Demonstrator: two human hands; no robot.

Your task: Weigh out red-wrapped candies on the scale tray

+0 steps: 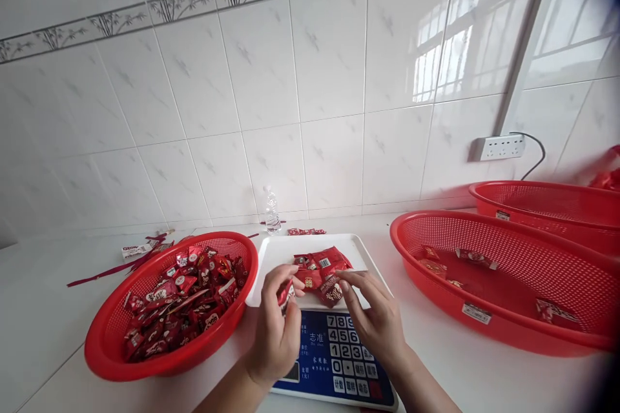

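My left hand (278, 322) is closed around a small red candy packet (287, 293), mostly covered by the fingers. At the right, the thumb and forefinger of my right hand (372, 310) pinch the edge of a dark red wrapped candy (332, 290). Both hands are over the front of a white weighing tray (283, 248). Several more red packets (334, 259) lie on that tray in a loose heap. Below it is the blue keypad of the digital scale (317, 355), partly hidden by my hands.
A red basket (104, 335) full of red candy packets stands at the left. Another red basket (436, 290) holds several packets at the right, with a further basket (523, 197) behind. A clear bottle (272, 211) and dark red ribbon (104, 274) are near the wall.
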